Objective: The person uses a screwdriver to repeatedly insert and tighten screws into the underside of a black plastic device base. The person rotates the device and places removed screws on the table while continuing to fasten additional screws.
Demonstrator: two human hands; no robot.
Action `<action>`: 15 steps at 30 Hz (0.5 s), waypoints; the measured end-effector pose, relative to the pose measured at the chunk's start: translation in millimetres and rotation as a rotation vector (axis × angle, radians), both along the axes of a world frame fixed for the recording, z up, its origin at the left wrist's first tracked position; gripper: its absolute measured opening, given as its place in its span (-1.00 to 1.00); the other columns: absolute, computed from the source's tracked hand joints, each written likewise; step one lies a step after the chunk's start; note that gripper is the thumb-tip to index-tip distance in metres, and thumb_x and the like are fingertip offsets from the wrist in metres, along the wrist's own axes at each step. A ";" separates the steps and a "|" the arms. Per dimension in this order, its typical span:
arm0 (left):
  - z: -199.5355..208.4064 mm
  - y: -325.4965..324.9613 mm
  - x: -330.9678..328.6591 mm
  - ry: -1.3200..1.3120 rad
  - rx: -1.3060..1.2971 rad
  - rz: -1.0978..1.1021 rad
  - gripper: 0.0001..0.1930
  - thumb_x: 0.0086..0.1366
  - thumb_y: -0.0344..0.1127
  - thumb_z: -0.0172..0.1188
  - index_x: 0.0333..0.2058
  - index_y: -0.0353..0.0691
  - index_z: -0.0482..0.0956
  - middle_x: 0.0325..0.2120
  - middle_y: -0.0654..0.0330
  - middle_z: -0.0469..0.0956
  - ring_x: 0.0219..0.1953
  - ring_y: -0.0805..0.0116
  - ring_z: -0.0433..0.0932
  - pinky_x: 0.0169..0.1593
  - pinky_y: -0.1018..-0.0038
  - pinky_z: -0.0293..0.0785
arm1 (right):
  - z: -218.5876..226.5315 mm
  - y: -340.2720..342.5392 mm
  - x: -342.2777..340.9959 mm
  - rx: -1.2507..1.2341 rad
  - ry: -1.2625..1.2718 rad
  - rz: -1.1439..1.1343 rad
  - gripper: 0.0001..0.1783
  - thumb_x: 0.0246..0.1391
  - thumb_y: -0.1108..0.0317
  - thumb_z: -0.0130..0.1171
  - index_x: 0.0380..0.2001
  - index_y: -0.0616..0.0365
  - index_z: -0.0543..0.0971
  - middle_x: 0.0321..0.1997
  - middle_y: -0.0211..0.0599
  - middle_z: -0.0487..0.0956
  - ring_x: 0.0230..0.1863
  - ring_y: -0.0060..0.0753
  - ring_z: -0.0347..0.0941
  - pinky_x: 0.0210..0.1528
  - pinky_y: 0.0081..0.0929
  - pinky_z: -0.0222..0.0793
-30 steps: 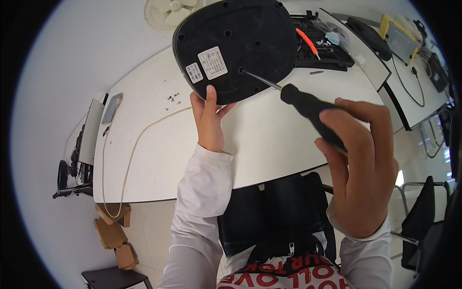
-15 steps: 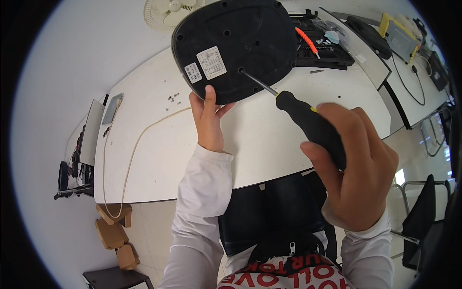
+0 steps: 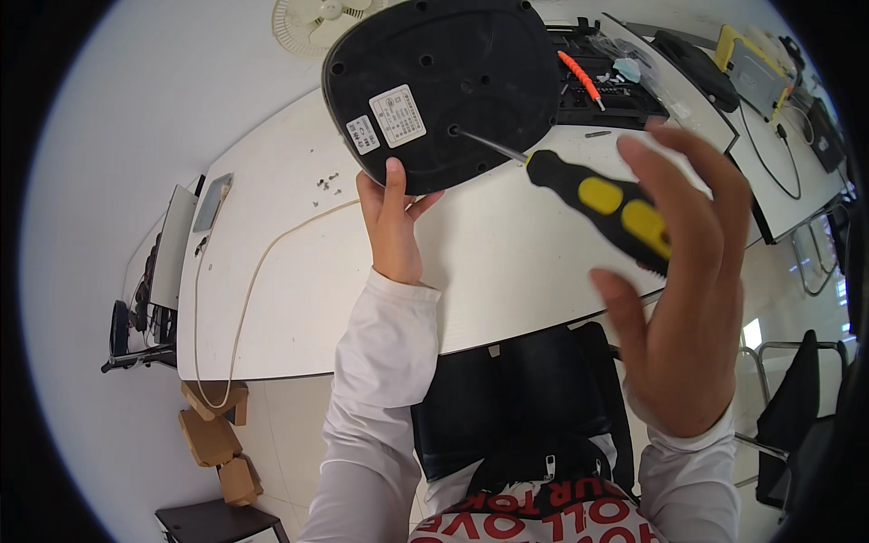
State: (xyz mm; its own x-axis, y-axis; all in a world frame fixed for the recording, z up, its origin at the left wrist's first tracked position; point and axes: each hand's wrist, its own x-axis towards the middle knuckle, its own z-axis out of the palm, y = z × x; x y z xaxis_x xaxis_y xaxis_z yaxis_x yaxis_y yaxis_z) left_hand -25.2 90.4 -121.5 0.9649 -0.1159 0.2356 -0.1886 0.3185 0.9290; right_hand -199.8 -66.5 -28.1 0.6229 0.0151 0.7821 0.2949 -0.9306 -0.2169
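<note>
My left hand (image 3: 396,217) grips the lower edge of a black, rounded device base (image 3: 507,90), thumb on the face toward me and fingers behind. The base is tilted up, with several round holes and two white labels. A screwdriver (image 3: 588,195) with a black and yellow handle has its tip in one lower hole. Around the handle's end, my right hand (image 3: 692,271) has its fingers and thumb spread apart. The butt seems to lie near the palm, but its contact there is partly hidden.
Several small screws (image 3: 328,183) lie on the white table (image 3: 507,262), left of the base. A beige cord (image 3: 262,262) loops leftward. Behind stand an open black tool case (image 3: 625,113) holding an orange flexible shaft (image 3: 581,77), and a fan (image 3: 312,27). A chair (image 3: 797,416) is at right.
My right hand's fingers have opened wider and lifted off the handle. The screwdriver has turned, so its yellow patches now show. My left hand and the base stay almost still.
</note>
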 end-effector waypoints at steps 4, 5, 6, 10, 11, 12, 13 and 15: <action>0.7 0.7 -0.9 0.030 0.011 0.019 -0.54 0.28 0.00 0.01 -0.07 -0.27 0.20 -0.11 0.11 0.35 -0.20 0.38 0.48 -0.14 0.44 0.50 | -3.6 9.1 -2.2 -0.054 0.006 0.205 -0.60 -0.08 0.50 0.17 -0.09 0.08 0.43 0.05 -0.05 0.33 -0.08 -0.18 0.44 -0.33 -0.52 0.50; -0.6 -0.1 -0.7 0.017 0.008 0.015 -0.54 0.28 0.00 0.00 -0.07 -0.27 0.20 -0.11 0.11 0.35 -0.20 0.38 0.48 -0.14 0.45 0.50 | -1.8 10.9 -3.6 -0.029 0.013 0.186 -0.64 -0.09 0.46 0.19 -0.13 0.09 0.45 -0.02 -0.07 0.38 -0.16 -0.20 0.47 -0.36 -0.51 0.49; -1.6 -0.7 -0.3 0.001 0.003 0.011 -0.53 0.28 0.00 0.00 -0.07 -0.28 0.20 -0.11 0.11 0.35 -0.20 0.38 0.48 -0.14 0.45 0.50 | 0.3 12.7 -5.2 -0.004 0.020 0.169 -0.66 -0.10 0.43 0.22 -0.17 0.11 0.48 -0.10 -0.10 0.44 -0.24 -0.23 0.51 -0.40 -0.51 0.49; 1.9 -1.4 -1.6 -0.019 0.013 -0.003 -0.52 0.28 0.01 0.00 -0.06 -0.28 0.19 -0.10 0.11 0.35 -0.19 0.37 0.48 -0.14 0.45 0.50 | 6.6 4.2 -4.8 0.037 0.051 -0.012 -0.65 -0.10 0.34 0.25 -0.18 0.10 0.48 -0.25 -0.16 0.49 -0.41 -0.30 0.52 -0.46 -0.48 0.48; 2.8 -1.9 -1.5 -0.020 0.008 -0.005 -0.52 0.28 0.01 0.01 -0.06 -0.28 0.19 -0.11 0.11 0.35 -0.19 0.37 0.48 -0.14 0.46 0.50 | 7.5 3.4 -5.1 0.052 0.048 -0.001 -0.64 -0.10 0.36 0.25 -0.17 0.10 0.47 -0.22 -0.15 0.48 -0.38 -0.29 0.51 -0.43 -0.48 0.49; 1.5 -1.0 -1.4 -0.019 0.004 -0.003 -0.52 0.28 0.01 0.01 -0.06 -0.28 0.19 -0.11 0.11 0.35 -0.19 0.37 0.48 -0.14 0.46 0.50 | 6.6 2.9 -4.6 0.069 0.048 0.013 -0.63 -0.10 0.38 0.24 -0.15 0.09 0.46 -0.20 -0.14 0.46 -0.34 -0.28 0.51 -0.40 -0.48 0.49; 0.2 -0.1 -1.4 -0.018 0.001 0.000 -0.52 0.27 0.01 0.01 -0.06 -0.28 0.19 -0.11 0.11 0.35 -0.19 0.37 0.48 -0.14 0.46 0.50 | 5.4 5.2 -4.3 0.107 0.012 0.046 -0.63 -0.10 0.41 0.23 -0.14 0.08 0.46 -0.18 -0.14 0.45 -0.31 -0.27 0.51 -0.37 -0.48 0.49; -0.1 0.8 -0.7 -0.017 -0.004 -0.012 -0.51 0.27 0.01 0.02 -0.06 -0.28 0.19 -0.11 0.11 0.35 -0.19 0.37 0.49 -0.14 0.46 0.50 | 3.2 6.6 -5.0 0.069 0.004 0.063 -0.63 -0.10 0.47 0.21 -0.14 0.08 0.46 -0.13 -0.13 0.43 -0.26 -0.26 0.50 -0.33 -0.48 0.49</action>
